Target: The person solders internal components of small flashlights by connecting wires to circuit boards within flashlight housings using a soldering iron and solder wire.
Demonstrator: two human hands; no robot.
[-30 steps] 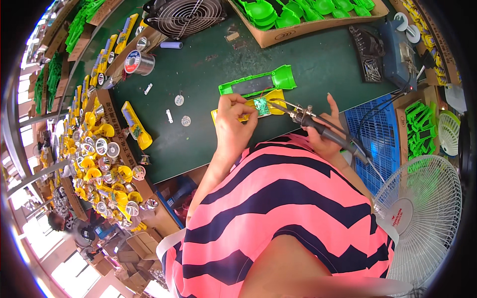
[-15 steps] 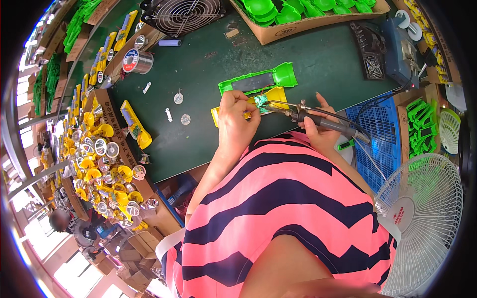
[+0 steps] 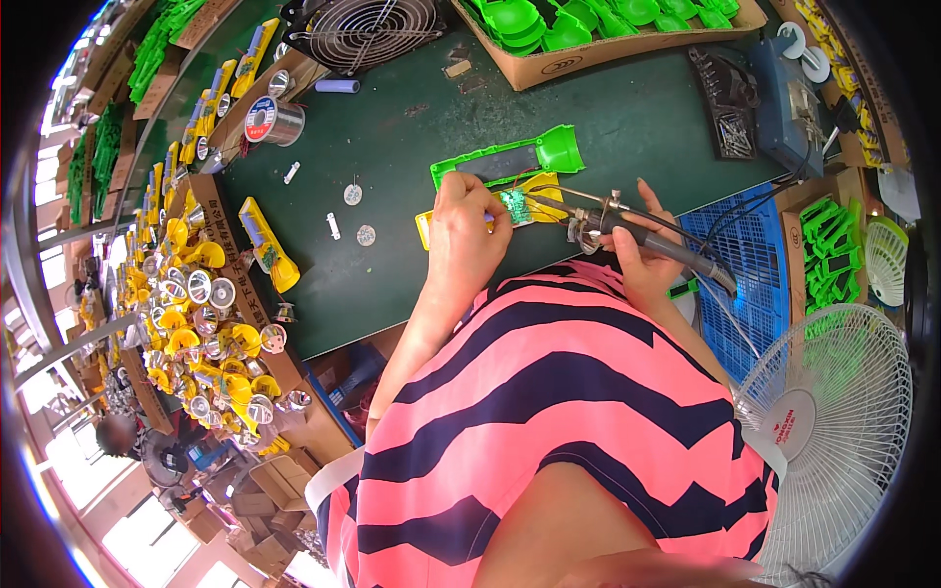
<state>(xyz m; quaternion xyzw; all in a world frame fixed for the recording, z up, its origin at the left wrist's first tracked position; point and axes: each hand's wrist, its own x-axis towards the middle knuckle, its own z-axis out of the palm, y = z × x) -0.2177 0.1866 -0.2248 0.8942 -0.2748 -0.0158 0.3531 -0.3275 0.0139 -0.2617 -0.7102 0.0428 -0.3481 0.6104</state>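
My right hand (image 3: 647,260) is wrapped round a soldering iron (image 3: 652,241) with a thin metal feed tube along it. The iron's tip points left, at the right side of a small green circuit board (image 3: 515,204). That board lies on a yellow plastic housing (image 3: 546,192). My left hand (image 3: 469,225) is closed in a pinch over the housing's left part, beside the board; whatever its fingertips hold is hidden. Just beyond lies a green plastic housing (image 3: 559,149) with a dark panel. A shiny reflector (image 3: 585,233) shows beneath the iron.
A solder spool (image 3: 274,121), a metal-grilled fan (image 3: 368,29) and a carton of green parts (image 3: 529,71) stand on the table. Yellow lamp parts (image 3: 201,338) crowd the left. At right are a blue crate (image 3: 735,265), a blue-grey box (image 3: 784,118) and a white fan (image 3: 833,431).
The soldering iron's tip has drawn back a little to the right from the board, and my right hand has shifted slightly right with it. My left hand stays pinched in nearly the same place.
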